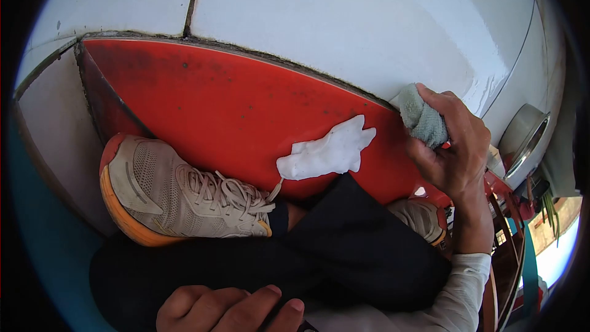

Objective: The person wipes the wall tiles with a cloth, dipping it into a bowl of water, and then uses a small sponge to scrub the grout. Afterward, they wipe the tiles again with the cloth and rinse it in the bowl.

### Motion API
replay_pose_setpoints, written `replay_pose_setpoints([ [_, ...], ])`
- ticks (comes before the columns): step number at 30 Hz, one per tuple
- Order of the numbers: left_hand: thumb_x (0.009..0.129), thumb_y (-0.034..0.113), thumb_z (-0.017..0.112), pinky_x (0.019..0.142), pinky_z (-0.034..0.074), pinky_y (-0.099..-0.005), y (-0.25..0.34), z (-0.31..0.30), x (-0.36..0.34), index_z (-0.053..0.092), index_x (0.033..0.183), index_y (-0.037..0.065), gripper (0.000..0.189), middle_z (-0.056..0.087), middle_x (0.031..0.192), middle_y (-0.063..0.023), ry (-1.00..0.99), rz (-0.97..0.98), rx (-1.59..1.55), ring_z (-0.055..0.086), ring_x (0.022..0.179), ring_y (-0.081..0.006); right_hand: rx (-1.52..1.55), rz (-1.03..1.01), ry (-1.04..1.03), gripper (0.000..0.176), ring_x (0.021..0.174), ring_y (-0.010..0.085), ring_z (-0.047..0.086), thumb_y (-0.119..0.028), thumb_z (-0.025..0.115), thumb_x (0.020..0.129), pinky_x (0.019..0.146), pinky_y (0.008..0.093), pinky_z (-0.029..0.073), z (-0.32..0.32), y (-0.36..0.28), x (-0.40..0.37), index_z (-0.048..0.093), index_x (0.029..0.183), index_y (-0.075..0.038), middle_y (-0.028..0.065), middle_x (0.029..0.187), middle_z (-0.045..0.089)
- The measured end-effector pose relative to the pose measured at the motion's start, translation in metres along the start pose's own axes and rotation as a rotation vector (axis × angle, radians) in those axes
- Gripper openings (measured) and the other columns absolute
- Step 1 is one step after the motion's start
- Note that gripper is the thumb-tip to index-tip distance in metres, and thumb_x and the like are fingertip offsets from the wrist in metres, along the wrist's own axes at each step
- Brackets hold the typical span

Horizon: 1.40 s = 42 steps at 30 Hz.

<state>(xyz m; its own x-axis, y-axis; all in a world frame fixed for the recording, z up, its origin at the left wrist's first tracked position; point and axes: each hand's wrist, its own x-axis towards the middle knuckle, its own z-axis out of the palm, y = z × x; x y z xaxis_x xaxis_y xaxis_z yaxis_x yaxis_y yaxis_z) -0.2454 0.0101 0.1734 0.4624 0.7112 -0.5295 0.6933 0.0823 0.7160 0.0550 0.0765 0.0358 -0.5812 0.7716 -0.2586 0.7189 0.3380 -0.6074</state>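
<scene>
My right hand (452, 141) is closed around a bunched grey-green cloth (423, 117), at the seam where a glossy white surface (344, 18) meets a red panel (209, 98). A lump of white foam (329, 150) lies on the red panel, to the left of that hand. At the bottom of the view, my left hand (230, 310) rests near the dark trousers, its fingers slightly curled and apart, with nothing visible in it; its palm side is hidden.
A beige shoe with an orange sole (190, 193) rests against the red panel at left, and another shoe (421, 218) shows at lower right. Past my right wrist are a metal pot (522, 138) and some green stalks (549, 209). Dark trousers (215, 267) cross the lower middle.
</scene>
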Motion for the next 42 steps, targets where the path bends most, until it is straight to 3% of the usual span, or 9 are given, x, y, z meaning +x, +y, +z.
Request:
replay_pose_setpoints([
  [2, 0.095, 0.026, 0.059, 0.070, 0.046, -0.0358, 0.002, 0.001, 0.002, 0.071, 0.114, 0.008, 0.029, 0.068, 0.107, -0.0101, -0.007, -0.011, 0.016, 0.064, 0.080, -0.0244, 0.031, 0.039, 0.012, 0.049, 0.077, 0.0300, 0.071, -0.005, 0.071, 0.070, 0.071, 0.0346, 0.056, 0.003, -0.005, 0.007, 0.065, 0.119, 0.000, 0.0166, 0.089, 0.069],
  [11, 0.091, 0.023, 0.065, 0.070, 0.046, -0.0383, 0.003, 0.003, 0.002, 0.069, 0.115, 0.005, 0.031, 0.066, 0.109, -0.0127, -0.028, -0.030, 0.045, 0.064, 0.085, -0.0282, -0.002, -0.032, 0.077, 0.049, 0.074, 0.0292, 0.070, -0.005, 0.073, 0.071, 0.069, 0.0358, 0.056, 0.007, -0.002, 0.003, 0.065, 0.118, -0.002, 0.0159, 0.089, 0.070],
  [14, 0.091, 0.023, 0.066, 0.071, 0.047, -0.0392, 0.006, 0.004, 0.000, 0.068, 0.116, 0.004, 0.031, 0.066, 0.110, -0.0130, -0.036, -0.040, 0.077, 0.064, 0.085, -0.0298, 0.039, -0.079, 0.089, 0.048, 0.074, 0.0355, 0.066, -0.008, 0.079, 0.073, 0.063, 0.0408, 0.054, 0.012, -0.008, 0.014, 0.059, 0.116, -0.001, 0.0165, 0.090, 0.066],
  [19, 0.091, 0.021, 0.068, 0.070, 0.048, -0.0390, 0.005, 0.007, -0.007, 0.066, 0.117, 0.003, 0.032, 0.066, 0.103, -0.0133, 0.046, -0.013, 0.123, 0.063, 0.080, -0.0297, 0.043, 0.113, 0.058, 0.041, 0.072, 0.0375, 0.065, -0.009, 0.076, 0.076, 0.064, 0.0412, 0.054, 0.003, -0.002, -0.006, 0.059, 0.113, -0.002, 0.0168, 0.087, 0.066],
  [22, 0.076, 0.026, 0.073, 0.069, 0.042, -0.0381, 0.006, 0.014, -0.012, 0.068, 0.107, 0.003, 0.039, 0.066, 0.103, -0.0128, 0.000, -0.061, 0.206, 0.060, 0.079, -0.0279, 0.055, 0.038, 0.105, 0.038, 0.074, 0.0377, 0.066, -0.011, 0.075, 0.077, 0.066, 0.0417, 0.054, 0.010, -0.002, -0.001, 0.059, 0.111, -0.002, 0.0169, 0.086, 0.067],
  [27, 0.079, 0.024, 0.073, 0.071, 0.043, -0.0403, 0.011, 0.017, -0.010, 0.065, 0.109, 0.000, 0.039, 0.065, 0.104, -0.0160, 0.054, -0.054, 0.259, 0.060, 0.083, -0.0322, 0.041, -0.116, 0.102, 0.031, 0.079, 0.0392, 0.065, -0.013, 0.072, 0.080, 0.070, 0.0455, 0.052, 0.021, -0.012, 0.033, 0.057, 0.106, -0.003, 0.0176, 0.085, 0.066],
  [32, 0.078, 0.021, 0.075, 0.073, 0.045, -0.0409, 0.008, 0.016, -0.016, 0.065, 0.109, -0.001, 0.039, 0.065, 0.104, -0.0176, 0.070, -0.073, 0.223, 0.061, 0.084, -0.0340, 0.053, 0.036, 0.036, 0.039, 0.073, 0.0322, 0.068, -0.011, 0.071, 0.080, 0.066, 0.0395, 0.055, 0.007, 0.000, 0.003, 0.061, 0.116, -0.003, 0.0174, 0.088, 0.068],
  [35, 0.078, 0.026, 0.077, 0.072, 0.044, -0.0391, 0.010, 0.018, -0.014, 0.068, 0.111, 0.002, 0.042, 0.065, 0.103, -0.0121, 0.080, -0.077, 0.251, 0.062, 0.086, -0.0290, 0.054, 0.004, 0.072, 0.039, 0.074, 0.0346, 0.068, -0.011, 0.071, 0.080, 0.068, 0.0406, 0.056, 0.011, 0.001, 0.001, 0.061, 0.116, -0.003, 0.0181, 0.089, 0.068],
  [42, 0.081, 0.027, 0.076, 0.073, 0.044, -0.0394, 0.011, 0.020, -0.014, 0.066, 0.114, 0.002, 0.043, 0.065, 0.102, -0.0124, 0.088, -0.079, 0.262, 0.063, 0.087, -0.0294, -0.002, -0.074, 0.034, 0.040, 0.077, 0.0397, 0.066, -0.011, 0.071, 0.079, 0.071, 0.0425, 0.055, 0.020, -0.016, 0.032, 0.059, 0.116, -0.003, 0.0197, 0.093, 0.068],
])
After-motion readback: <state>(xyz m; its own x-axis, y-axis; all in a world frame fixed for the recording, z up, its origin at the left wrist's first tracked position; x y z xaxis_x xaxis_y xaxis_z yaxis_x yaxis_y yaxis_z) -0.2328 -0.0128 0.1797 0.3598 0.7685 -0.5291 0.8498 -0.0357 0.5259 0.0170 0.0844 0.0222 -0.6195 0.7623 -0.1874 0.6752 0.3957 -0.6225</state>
